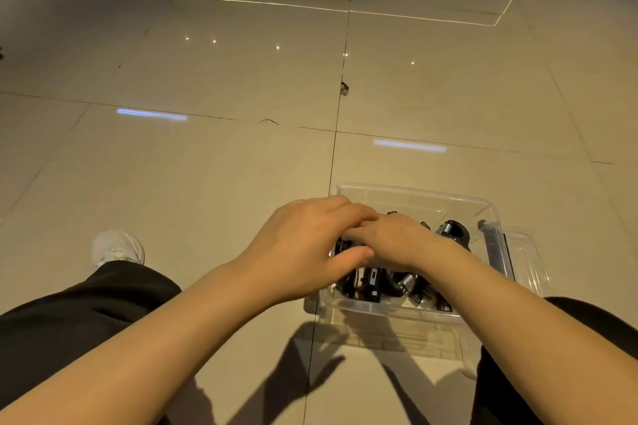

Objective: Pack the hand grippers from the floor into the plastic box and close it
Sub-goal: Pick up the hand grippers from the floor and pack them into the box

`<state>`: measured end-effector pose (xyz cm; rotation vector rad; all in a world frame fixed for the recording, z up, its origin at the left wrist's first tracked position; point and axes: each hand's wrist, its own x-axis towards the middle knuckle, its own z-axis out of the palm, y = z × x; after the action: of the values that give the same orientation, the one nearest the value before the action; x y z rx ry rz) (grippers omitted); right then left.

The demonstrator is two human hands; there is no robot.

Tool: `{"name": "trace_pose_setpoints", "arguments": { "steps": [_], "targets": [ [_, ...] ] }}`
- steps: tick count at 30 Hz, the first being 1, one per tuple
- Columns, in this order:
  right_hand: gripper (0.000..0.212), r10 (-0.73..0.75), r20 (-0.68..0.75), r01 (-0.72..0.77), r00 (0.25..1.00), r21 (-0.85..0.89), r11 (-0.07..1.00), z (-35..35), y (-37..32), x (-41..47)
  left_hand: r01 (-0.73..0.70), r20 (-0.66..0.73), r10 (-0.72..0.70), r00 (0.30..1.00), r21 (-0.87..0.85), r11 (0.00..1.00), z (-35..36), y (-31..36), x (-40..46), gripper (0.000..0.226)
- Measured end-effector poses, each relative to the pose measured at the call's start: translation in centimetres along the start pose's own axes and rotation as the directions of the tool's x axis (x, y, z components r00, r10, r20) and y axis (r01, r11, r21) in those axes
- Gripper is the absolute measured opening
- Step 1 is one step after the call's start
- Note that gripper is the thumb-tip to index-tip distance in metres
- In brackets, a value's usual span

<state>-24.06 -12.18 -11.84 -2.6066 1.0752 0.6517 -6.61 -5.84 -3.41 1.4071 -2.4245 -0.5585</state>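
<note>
A clear plastic box (414, 191) stands open on the tiled floor at the lower right. Several black hand grippers (452, 229) with metal springs lie inside it, one of them near the front wall (374, 281). My left hand (303, 245) reaches over the box's left side with fingers stretched out, lying across the fingers of my right hand (397, 241). My right hand is down inside the box on top of the grippers. Its fingertips are hidden under my left hand, so its hold cannot be seen. A clear lid (528, 252) lies against the box's right side.
My left leg in black trousers (86, 304) and a white shoe (117, 247) are at the left. My right knee (587, 324) is close to the box's front right corner. Glossy beige tiles (241, 97) stretch ahead, with a small chip (344, 89) at a joint.
</note>
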Motion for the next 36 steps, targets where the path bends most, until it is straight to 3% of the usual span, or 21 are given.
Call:
{"name": "trace_pose_setpoints", "arguments": {
  "steps": [4, 10, 17, 22, 29, 33, 36],
  "targets": [
    [0.039, 0.189, -0.174, -0.152, 0.966, 0.209, 0.966, -4.8, 0.7, -3.7, 0.016, -0.119, -0.018, 0.993, -0.017, 1.0, -3.1, -1.5, 0.3, 0.038],
    [0.033, 0.31, -0.165, -0.287, 0.936, 0.148, 0.946, -7.3, -1.4, -7.6, 0.04, -0.161, -0.039, 0.986, 0.002, 0.999, -7.0, -3.8, -3.7, 0.032],
    [0.034, 0.286, -0.293, -0.245, 0.912, 0.168, 0.955, -10.9, -12.5, -8.0, 0.001, -0.154, 0.006, 0.988, 0.043, 0.999, -10.8, -7.0, -9.2, 0.024],
    [0.037, 0.309, -0.38, -0.285, 0.872, 0.118, 0.951, -14.9, -21.1, -5.8, -0.011, -0.052, 0.017, 0.999, 0.116, 0.993, -13.4, -11.3, -15.0, 0.027],
    [0.041, 0.307, -0.479, -0.194, 0.823, 0.271, 0.943, -19.4, -30.9, -3.4, 0.138, -0.226, -0.149, 0.963, -0.064, 0.988, -18.6, -18.8, -22.6, 0.021],
    [0.039, 0.43, -0.539, -0.253, 0.724, 0.372, 0.893, -20.8, -33.3, 0.4, 0.11, -0.167, -0.113, 0.979, -0.029, 0.994, -21.8, -21.2, -23.6, 0.022],
    [0.04, 0.385, -0.578, -0.21, 0.72, 0.347, 0.914, -24.0, -36.4, 5.8, 0.075, -0.101, -0.07, 0.992, 0.041, 0.996, -26.1, -23.1, -22.7, 0.024]
  ]
}}
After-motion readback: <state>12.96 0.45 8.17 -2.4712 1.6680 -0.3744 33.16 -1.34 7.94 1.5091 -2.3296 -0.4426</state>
